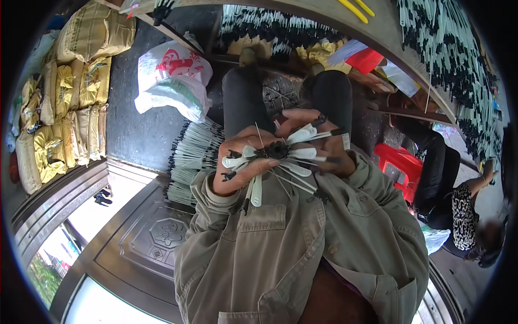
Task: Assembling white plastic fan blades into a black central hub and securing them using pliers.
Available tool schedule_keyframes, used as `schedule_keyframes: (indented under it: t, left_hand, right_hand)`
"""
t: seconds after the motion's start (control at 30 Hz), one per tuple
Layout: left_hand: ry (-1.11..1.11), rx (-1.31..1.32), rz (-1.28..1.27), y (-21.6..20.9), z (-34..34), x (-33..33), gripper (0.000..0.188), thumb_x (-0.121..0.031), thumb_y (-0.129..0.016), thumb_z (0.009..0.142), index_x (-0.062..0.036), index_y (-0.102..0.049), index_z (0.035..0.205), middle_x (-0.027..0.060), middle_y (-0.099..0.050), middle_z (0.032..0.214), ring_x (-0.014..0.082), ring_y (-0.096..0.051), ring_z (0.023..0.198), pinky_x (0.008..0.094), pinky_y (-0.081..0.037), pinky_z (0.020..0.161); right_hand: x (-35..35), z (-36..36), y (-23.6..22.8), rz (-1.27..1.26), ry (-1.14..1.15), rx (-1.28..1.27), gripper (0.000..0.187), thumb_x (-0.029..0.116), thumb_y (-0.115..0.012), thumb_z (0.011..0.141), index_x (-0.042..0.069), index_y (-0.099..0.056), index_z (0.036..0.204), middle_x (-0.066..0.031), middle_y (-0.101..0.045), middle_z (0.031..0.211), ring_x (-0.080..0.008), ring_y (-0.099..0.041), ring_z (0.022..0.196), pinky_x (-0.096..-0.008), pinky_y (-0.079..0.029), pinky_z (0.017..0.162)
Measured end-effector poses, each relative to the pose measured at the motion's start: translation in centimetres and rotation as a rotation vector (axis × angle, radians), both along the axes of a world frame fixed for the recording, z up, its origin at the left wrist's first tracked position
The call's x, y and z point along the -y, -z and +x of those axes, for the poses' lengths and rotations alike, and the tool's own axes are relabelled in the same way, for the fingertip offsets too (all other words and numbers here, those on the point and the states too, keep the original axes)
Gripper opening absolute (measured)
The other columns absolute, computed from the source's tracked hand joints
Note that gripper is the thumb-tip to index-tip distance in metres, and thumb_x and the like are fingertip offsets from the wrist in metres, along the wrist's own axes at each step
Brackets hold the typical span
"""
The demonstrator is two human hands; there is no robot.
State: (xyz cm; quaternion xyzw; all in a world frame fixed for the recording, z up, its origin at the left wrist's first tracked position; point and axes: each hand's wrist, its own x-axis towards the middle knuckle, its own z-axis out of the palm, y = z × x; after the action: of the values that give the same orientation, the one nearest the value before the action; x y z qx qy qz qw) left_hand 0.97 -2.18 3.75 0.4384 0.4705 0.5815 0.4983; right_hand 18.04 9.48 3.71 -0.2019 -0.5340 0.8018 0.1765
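Note:
A cluster of white plastic strips (298, 170) with black ends is gathered in front of my chest. Its strips fan out around a dark, round centre piece (278, 150), whose exact kind I cannot make out. My left hand (245, 175) is closed on the cluster from the left, its thumb lying along the near side of the centre. From the right, my right hand (330, 144) grips the far side and the strips there, its fingers curled and partly hidden behind them. A few thin strips hang toward my jacket (259, 281).
Many similar strips (189, 154) lie stacked left of my legs, below a white plastic bag (172, 81). More strips (453, 70) cover the table at upper right, where yellow handles (353, 11) lie. Filled sacks (81, 135) line the left. Right stands a red stool (399, 167) near another person (464, 216).

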Motion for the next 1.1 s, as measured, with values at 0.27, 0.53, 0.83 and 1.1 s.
schedule_keyframes:
  t: [0.27, 0.53, 0.83, 1.1]
  left_hand:
    - [0.018, -0.2, -0.044, -0.6, 0.6, -0.7, 0.031, -0.008, -0.071, 0.071, 0.0034, -0.063, 0.099, 0.0121, -0.061, 0.087, 0.0201, -0.058, 0.079, 0.0276, -0.045, 0.07]
    - [-0.157, -0.016, -0.031, 1.4, 3.0, -0.2, 0.039, -0.003, -0.073, 0.068, 0.0035, -0.055, 0.103, 0.0109, -0.059, 0.092, 0.0162, -0.058, 0.081, 0.0266, -0.045, 0.071]
    - [-0.242, -0.019, 0.047, 1.4, 2.5, -0.8, 0.042, -0.001, -0.077, 0.064, -0.0026, -0.047, 0.095, 0.0077, -0.053, 0.087, 0.0122, -0.053, 0.077, 0.0259, -0.044, 0.065]
    - [-0.105, -0.319, 0.095, -0.4, 0.5, -0.3, 0.029, -0.014, -0.077, 0.066, -0.0047, -0.057, 0.086, 0.0123, -0.055, 0.093, 0.02, -0.057, 0.083, 0.0295, -0.046, 0.072]
  right_hand:
    - [-2.5, -1.4, -2.0, 0.422, -0.212, -0.061, 0.04, 0.009, -0.066, 0.074, 0.0, -0.057, 0.111, -0.0047, -0.053, 0.088, -0.011, -0.049, 0.08, -0.0249, -0.038, 0.07]
    - [-2.7, -1.5, -1.3, 0.122, -0.284, -0.002, 0.04, 0.02, -0.059, 0.076, -0.003, -0.059, 0.109, -0.0055, -0.054, 0.086, -0.0118, -0.046, 0.078, -0.0259, -0.035, 0.07]
    - [-2.9, -0.9, -2.5, 0.108, -0.271, 0.143, 0.02, 0.014, -0.06, 0.077, 0.0, -0.062, 0.092, -0.0016, -0.055, 0.08, -0.0074, -0.05, 0.074, -0.0225, -0.038, 0.066]
    - [-1.6, -1.4, -3.5, -0.079, -0.119, 0.197, 0.015, 0.011, -0.061, 0.076, 0.0, -0.062, 0.087, 0.0014, -0.056, 0.073, -0.0041, -0.049, 0.069, -0.0206, -0.039, 0.064]
